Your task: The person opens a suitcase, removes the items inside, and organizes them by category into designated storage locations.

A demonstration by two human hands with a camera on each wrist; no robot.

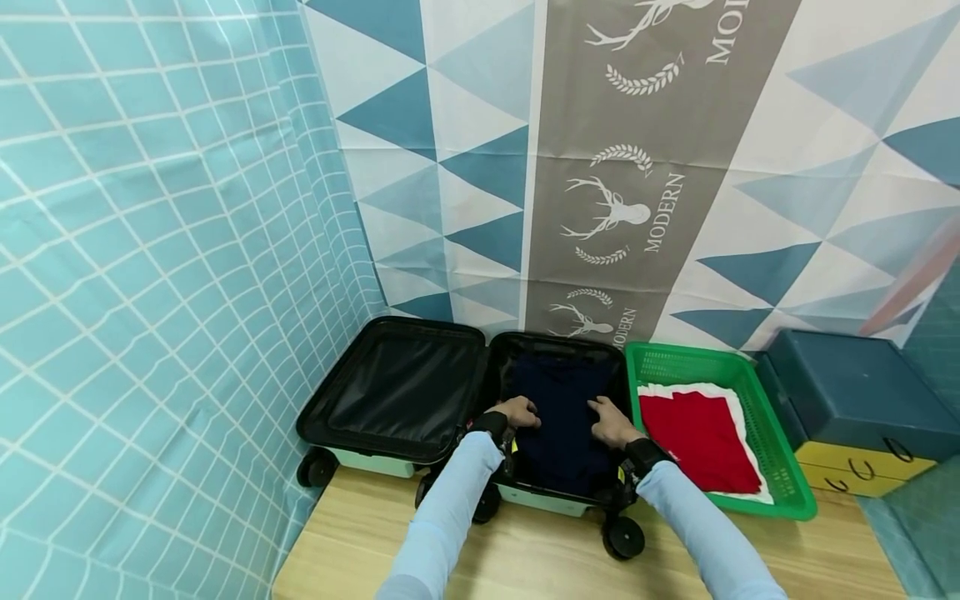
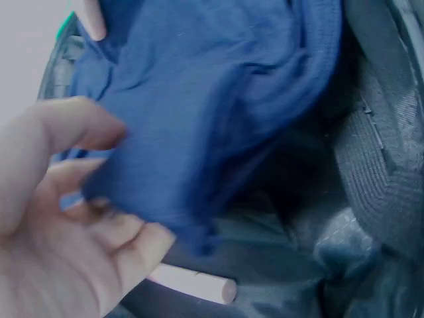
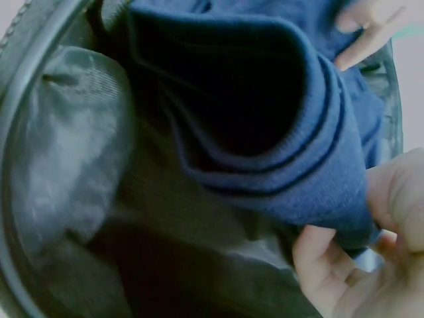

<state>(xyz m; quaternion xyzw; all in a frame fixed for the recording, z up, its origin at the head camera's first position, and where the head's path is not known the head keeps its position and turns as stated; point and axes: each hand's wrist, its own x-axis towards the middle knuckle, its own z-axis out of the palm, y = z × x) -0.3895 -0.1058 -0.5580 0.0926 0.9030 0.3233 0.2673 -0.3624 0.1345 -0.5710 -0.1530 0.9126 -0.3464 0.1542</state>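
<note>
A suitcase lies open flat, its lid half on the left and its mint-edged base half on the right. Inside the base is a folded navy garment. My left hand pinches the garment's left edge between thumb and fingers, lifting a flap of the cloth in the left wrist view. On the opposite side my right hand pinches the other edge, where several folded layers bulge open in the right wrist view. Below the left hand, a pale cylindrical piece shows against the dark lining.
Right of the suitcase stands a green basket with folded red cloth and white cloth. Beyond it is a blue box with yellow drawers. Black wheels stick out over the wooden table. Patterned walls rise behind and left.
</note>
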